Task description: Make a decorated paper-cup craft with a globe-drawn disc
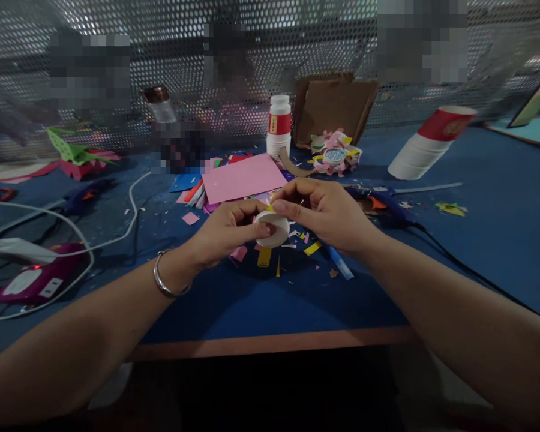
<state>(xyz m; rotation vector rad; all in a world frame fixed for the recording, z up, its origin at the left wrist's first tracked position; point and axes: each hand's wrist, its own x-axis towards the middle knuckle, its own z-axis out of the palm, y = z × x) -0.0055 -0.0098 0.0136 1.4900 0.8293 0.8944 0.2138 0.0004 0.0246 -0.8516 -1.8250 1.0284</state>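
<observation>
Between thumb and fingers my left hand [227,231] grips a small white disc [275,233], tilted so one flat face points toward me. At the disc's upper edge my right hand [324,210] pinches a small yellow paper piece [270,207], its thumb and forefinger closed together. The other fingers of that hand curl behind and are partly hidden. Below the hands, paper scraps, among them a yellow strip [264,257], and a blue-and-white pen-like stick [341,263] lie on the blue table [252,306].
Pink paper sheets [245,177] lie behind my hands. Farther back stand paper cups [279,126], a paper-flower piece [335,153] and cardboard [337,111]. Stacked cups [432,143] lean at right. Glue guns lie right [382,201] and left [87,195], near a purple power strip [40,276] and cables.
</observation>
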